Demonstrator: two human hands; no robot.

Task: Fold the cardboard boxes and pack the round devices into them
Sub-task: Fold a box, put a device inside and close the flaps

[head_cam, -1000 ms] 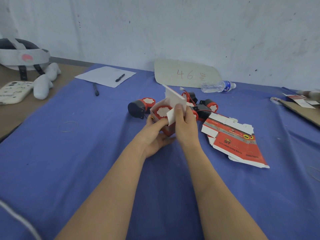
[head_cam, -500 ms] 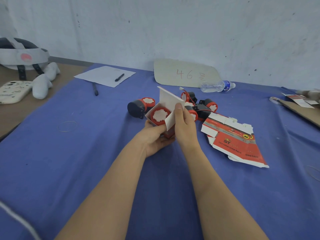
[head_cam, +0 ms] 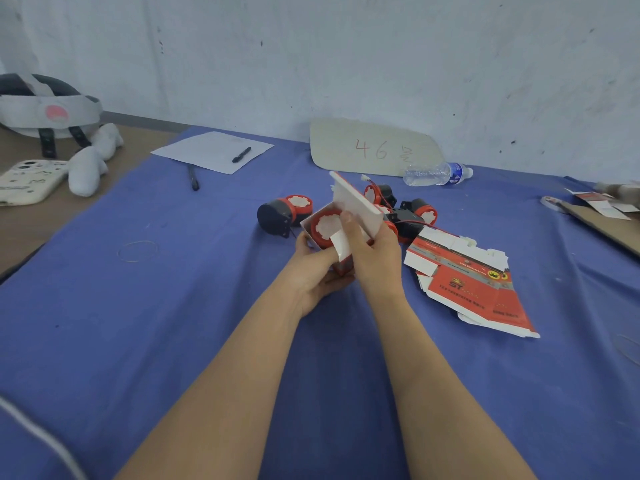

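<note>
I am watching both hands holding one small red-and-white box (head_cam: 343,269) up off the table (head_cam: 138,323). The left hand (head_cam: 313,268) is cupping it from below, its fingers (head_cam: 341,281) curling under the base and its thumb lying against the near wall. The right hand (head_cam: 375,261) is gripping the box's right side; its thumb (head_cam: 346,220) is reaching across the open mouth, while its other fingers are sitting behind the box, so I cannot tell how they are lying.

A round device (head_cam: 323,226), red with a white face, is sitting inside the box, just left of the right thumb. The white lid flap (head_cam: 358,204) is standing open, tilting away above the thumb, and a small white side flap (head_cam: 338,244) is sticking out just below it.

Beyond the fingers, loose round devices (head_cam: 282,216) are lying on the table, one to the left and several bunched to the right behind the lid flap. To the right of the right hand, flat boxes (head_cam: 478,289) are lying in a loose pile.

Farther back, a water bottle (head_cam: 437,173) is lying on its side beside a cardboard sign (head_cam: 374,147) marked 46. Well left of the left hand, a pen (head_cam: 241,154) is resting on a sheet of paper (head_cam: 207,148), and a rubber band (head_cam: 138,251) is lying on the cloth.
</note>
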